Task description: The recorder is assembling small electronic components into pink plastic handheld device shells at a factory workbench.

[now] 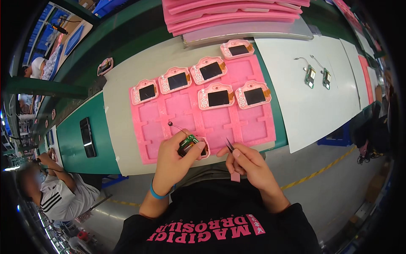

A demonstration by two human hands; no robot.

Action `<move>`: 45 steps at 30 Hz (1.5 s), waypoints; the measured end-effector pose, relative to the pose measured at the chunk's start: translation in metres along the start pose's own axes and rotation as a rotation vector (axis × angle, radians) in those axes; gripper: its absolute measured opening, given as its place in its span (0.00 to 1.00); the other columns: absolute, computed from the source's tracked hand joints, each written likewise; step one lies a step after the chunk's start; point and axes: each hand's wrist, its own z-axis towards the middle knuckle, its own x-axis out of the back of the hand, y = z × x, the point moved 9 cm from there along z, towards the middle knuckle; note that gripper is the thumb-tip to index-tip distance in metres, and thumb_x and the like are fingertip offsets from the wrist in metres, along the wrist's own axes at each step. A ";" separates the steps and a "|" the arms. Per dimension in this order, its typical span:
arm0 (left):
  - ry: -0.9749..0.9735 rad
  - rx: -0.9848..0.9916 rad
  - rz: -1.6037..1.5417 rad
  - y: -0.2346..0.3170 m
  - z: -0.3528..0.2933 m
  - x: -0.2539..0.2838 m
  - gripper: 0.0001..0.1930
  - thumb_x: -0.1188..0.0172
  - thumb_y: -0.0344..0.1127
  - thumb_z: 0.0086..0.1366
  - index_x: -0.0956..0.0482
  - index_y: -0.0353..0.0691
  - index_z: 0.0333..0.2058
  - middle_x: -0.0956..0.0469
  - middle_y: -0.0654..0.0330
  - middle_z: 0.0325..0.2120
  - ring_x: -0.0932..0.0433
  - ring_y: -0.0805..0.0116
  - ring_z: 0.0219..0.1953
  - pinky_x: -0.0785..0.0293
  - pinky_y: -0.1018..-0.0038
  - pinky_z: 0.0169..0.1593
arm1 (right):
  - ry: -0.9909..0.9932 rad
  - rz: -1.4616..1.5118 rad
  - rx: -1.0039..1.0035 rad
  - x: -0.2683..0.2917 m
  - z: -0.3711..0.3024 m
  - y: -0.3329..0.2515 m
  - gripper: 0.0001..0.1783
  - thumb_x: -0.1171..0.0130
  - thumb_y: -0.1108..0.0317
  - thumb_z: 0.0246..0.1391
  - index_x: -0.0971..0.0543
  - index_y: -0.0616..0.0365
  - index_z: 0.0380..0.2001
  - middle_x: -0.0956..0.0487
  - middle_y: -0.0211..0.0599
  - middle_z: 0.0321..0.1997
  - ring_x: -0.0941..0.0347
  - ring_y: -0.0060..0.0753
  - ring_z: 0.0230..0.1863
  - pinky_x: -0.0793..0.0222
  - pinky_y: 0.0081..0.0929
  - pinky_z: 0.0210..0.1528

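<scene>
Pink foam makes up the broad tray (258,127) on the far side of both hands, with six pink camera-shaped casings (173,79) over its far part. Nearer, the left hand (174,158) grips a green circuit board (189,143), its thumb across it; another pink casing (207,147) shows just to the board's right (whether the board is seated in it, I cannot tell). The right hand (250,164) pinches dark tweezers (229,145), tips pointing far and slightly left. By my reading, the relation that counts is sideways: the board lies left of the tweezer tips, a gap between, its long axis seeming to slant from near left to far right. The left hand is nearer, touching it. Smallest, a dark round part (170,123) on a thin wire juts far and left of the board, apart from the fingers.
</scene>
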 end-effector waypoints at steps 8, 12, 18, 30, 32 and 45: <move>-0.044 -0.057 0.001 0.006 0.003 -0.001 0.03 0.39 0.29 0.72 0.18 0.36 0.40 0.18 0.63 0.24 0.30 0.78 0.21 0.34 0.82 0.28 | -0.087 0.102 -0.060 -0.014 -0.002 0.012 0.22 0.58 0.61 0.82 0.18 0.66 0.57 0.22 0.30 0.28 0.41 0.17 0.26 0.46 0.15 0.31; -0.045 -0.071 0.024 0.010 0.007 -0.002 0.04 0.37 0.29 0.71 0.19 0.35 0.40 0.16 0.63 0.24 0.28 0.77 0.22 0.32 0.80 0.29 | -0.085 0.135 -0.046 -0.011 -0.003 0.014 0.23 0.57 0.60 0.83 0.18 0.66 0.57 0.22 0.30 0.28 0.40 0.17 0.26 0.45 0.16 0.31; -0.002 -0.147 0.300 0.026 0.008 -0.010 0.04 0.34 0.26 0.68 0.21 0.35 0.39 0.16 0.63 0.26 0.26 0.77 0.25 0.30 0.82 0.32 | -0.101 0.159 -0.049 -0.007 -0.005 0.014 0.20 0.56 0.62 0.83 0.19 0.65 0.56 0.20 0.34 0.29 0.36 0.19 0.24 0.42 0.16 0.28; 0.094 -0.214 0.095 0.028 0.005 -0.007 0.09 0.32 0.23 0.68 0.22 0.36 0.44 0.13 0.62 0.30 0.19 0.75 0.29 0.23 0.77 0.36 | -0.208 0.173 -0.113 -0.029 -0.014 -0.003 0.11 0.56 0.65 0.82 0.27 0.61 0.50 0.17 0.40 0.26 0.32 0.23 0.14 0.39 0.18 0.18; 0.083 -0.184 0.077 0.018 0.008 -0.009 0.10 0.32 0.23 0.68 0.22 0.36 0.44 0.13 0.61 0.32 0.19 0.75 0.30 0.22 0.78 0.36 | -0.196 0.182 -0.164 -0.030 -0.013 0.003 0.11 0.56 0.65 0.82 0.28 0.61 0.50 0.17 0.40 0.25 0.32 0.23 0.13 0.40 0.18 0.17; 0.096 -0.203 0.097 0.004 0.004 -0.013 0.11 0.32 0.23 0.68 0.23 0.36 0.46 0.16 0.63 0.31 0.22 0.77 0.29 0.25 0.79 0.35 | -0.094 0.102 -0.224 -0.044 -0.008 0.007 0.11 0.58 0.63 0.84 0.31 0.58 0.48 0.19 0.41 0.21 0.35 0.25 0.10 0.43 0.18 0.15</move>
